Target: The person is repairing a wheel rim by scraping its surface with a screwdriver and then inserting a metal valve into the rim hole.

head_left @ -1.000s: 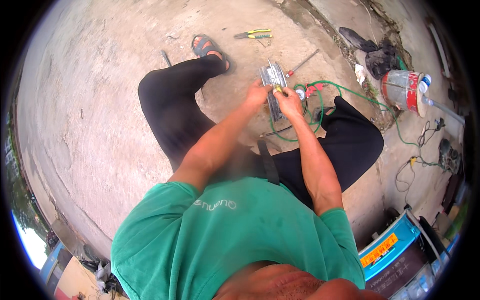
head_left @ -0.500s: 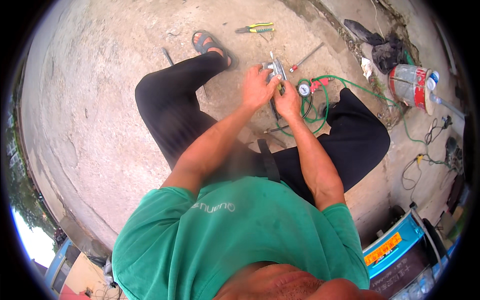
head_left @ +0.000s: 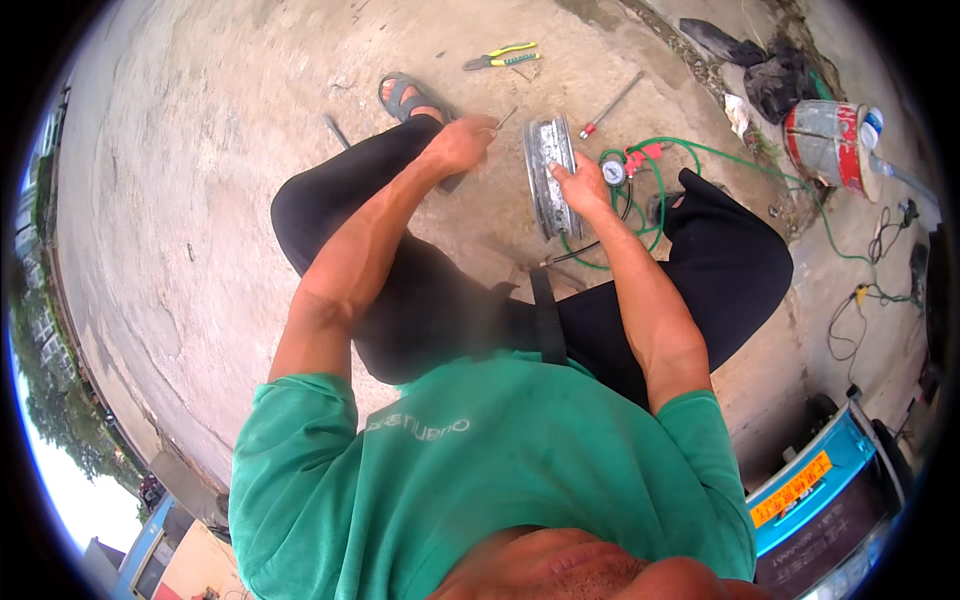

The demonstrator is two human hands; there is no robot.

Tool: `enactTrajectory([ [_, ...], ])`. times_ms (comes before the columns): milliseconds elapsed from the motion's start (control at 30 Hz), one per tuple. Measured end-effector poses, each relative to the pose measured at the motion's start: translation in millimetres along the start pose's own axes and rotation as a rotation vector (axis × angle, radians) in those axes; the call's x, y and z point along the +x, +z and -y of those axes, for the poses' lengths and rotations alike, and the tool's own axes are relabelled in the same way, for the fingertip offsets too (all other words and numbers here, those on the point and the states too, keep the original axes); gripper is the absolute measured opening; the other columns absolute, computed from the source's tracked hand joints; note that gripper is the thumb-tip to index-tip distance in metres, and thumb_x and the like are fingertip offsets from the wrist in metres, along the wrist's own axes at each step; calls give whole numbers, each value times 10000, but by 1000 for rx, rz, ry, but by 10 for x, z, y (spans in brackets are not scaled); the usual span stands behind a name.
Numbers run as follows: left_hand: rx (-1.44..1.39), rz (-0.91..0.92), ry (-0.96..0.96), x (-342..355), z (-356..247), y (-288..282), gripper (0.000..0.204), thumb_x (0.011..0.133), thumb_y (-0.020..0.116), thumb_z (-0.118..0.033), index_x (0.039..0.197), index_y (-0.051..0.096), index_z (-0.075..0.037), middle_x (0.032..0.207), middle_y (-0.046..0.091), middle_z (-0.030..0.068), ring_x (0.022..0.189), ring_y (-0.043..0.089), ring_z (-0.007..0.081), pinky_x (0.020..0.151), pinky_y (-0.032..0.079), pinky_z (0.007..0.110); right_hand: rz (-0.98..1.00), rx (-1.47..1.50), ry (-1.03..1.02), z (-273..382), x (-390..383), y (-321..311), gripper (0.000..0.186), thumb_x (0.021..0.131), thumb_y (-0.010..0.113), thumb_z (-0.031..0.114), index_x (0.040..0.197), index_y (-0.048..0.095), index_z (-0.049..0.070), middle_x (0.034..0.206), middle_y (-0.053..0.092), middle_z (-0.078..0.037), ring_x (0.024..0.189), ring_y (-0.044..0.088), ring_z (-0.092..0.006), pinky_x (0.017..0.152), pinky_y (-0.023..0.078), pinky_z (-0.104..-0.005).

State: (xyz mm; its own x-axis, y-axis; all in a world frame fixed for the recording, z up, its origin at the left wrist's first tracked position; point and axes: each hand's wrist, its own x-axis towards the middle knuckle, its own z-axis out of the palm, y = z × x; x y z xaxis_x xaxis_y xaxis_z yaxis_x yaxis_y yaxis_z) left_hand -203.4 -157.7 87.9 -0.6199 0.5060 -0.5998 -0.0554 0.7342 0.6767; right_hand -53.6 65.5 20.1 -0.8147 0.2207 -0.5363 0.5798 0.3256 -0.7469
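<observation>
- Holding a thin metal tool in the left hand, fingers curled around it, bare tip pointing away from the body and to the right
- Gripping a silver wheel rim by its right side with the right hand, thumb laid over the grooved outer face, other fingers mostly hidden
- Spacing the two hands apart, left one by the left shin, right one clamped on the rim
- Having the rim between the spread legs, turned edge-on, over concrete ground; hard to tell if resting fully on it or slightly lifted
- Having a round dial gauge just beside the right hand, next to a red fitting and a green hose, looped there and trailing off to the right
- Facing yellow-and-green pliers beyond the left foot, plus a thin rod with a red end, near the rim but apart from it
- Wearing a green T-shirt, black trousers and a dark sandal, with a grey-and-red bucket and black cloth farther right
</observation>
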Motion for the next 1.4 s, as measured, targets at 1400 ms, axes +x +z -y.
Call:
enactTrajectory([
  [1400,419,157,121,-149,11,476,559,991,515,-151,1539,471,-256,1137,700,272,1053,675,441,917,528,523,44,-628,-464,490,604,-206,335,967,618,385,1104,648,81,1132,704,-177,1054,669,-409,890,526,-539],
])
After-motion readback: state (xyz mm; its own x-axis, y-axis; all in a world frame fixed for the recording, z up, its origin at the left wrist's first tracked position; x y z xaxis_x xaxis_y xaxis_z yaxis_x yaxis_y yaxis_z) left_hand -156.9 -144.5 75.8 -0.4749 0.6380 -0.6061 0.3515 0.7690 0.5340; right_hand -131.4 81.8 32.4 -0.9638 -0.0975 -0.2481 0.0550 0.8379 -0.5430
